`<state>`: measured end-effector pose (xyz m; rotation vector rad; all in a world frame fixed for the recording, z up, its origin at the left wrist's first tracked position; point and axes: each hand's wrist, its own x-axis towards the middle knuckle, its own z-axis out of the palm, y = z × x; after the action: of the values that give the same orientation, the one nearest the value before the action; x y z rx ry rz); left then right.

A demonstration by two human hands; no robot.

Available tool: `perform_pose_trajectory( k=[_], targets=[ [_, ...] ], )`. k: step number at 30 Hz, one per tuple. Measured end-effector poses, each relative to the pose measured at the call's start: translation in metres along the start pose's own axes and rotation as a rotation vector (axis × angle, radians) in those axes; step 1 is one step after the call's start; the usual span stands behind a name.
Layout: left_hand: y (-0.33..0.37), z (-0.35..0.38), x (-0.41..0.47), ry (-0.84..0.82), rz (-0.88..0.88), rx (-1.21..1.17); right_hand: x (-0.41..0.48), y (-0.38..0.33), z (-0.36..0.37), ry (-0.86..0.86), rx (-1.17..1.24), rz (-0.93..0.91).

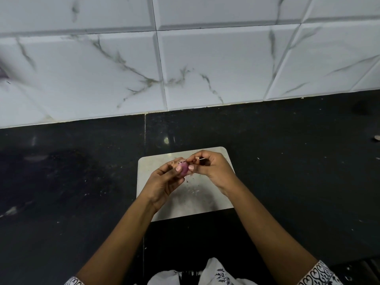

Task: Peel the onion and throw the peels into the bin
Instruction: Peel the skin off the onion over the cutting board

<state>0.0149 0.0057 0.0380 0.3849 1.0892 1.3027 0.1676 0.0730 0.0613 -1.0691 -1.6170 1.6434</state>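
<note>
A small purple onion (pixel 183 169) is held above a pale cutting board (pixel 205 200). My left hand (pixel 164 182) grips it from below and the left, thumb on its front. My right hand (pixel 209 167) grips a thin knife (pixel 202 159), of which only a sliver of blade shows, and its thumb presses the onion's right side. Loose brownish peel (pixel 176 162) clings at the onion's top. No bin is in view.
The board lies on a black stone counter (pixel 72 182) speckled with small peel scraps. A white marble-tiled wall (pixel 185 58) rises behind it. A small pale object (pixel 376 137) sits at the far right edge.
</note>
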Motion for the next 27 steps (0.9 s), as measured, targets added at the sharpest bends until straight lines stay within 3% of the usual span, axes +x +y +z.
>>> perform_pose_trajectory(
  k=[4, 8, 13, 18, 21, 24, 27],
  targets=[
    [-0.003, 0.0, -0.003, -0.007, -0.095, -0.183, 0.0, 0.007, 0.0, 0.059, 0.2, 0.073],
    [-0.007, -0.003, -0.004, 0.035, -0.131, -0.332, 0.006, 0.013, -0.006, 0.181, 0.194, 0.102],
    [-0.01, -0.01, -0.002, 0.067, -0.173, -0.386, 0.016, 0.033, -0.006, 0.202, -0.281, 0.047],
    [-0.012, -0.012, 0.002, 0.113, -0.246, -0.392, 0.017, 0.038, 0.002, -0.054, -0.778, -0.006],
    [-0.012, -0.013, 0.003, 0.123, -0.261, -0.389, 0.011, 0.029, 0.001, 0.027, -0.773, -0.061],
    [-0.011, -0.011, 0.004, 0.111, -0.266, -0.378, 0.005, 0.015, 0.001, 0.122, -0.603, -0.156],
    [-0.01, -0.007, 0.004, 0.089, -0.241, -0.373, 0.002, 0.008, 0.01, 0.102, -0.555, -0.244]
  ],
)
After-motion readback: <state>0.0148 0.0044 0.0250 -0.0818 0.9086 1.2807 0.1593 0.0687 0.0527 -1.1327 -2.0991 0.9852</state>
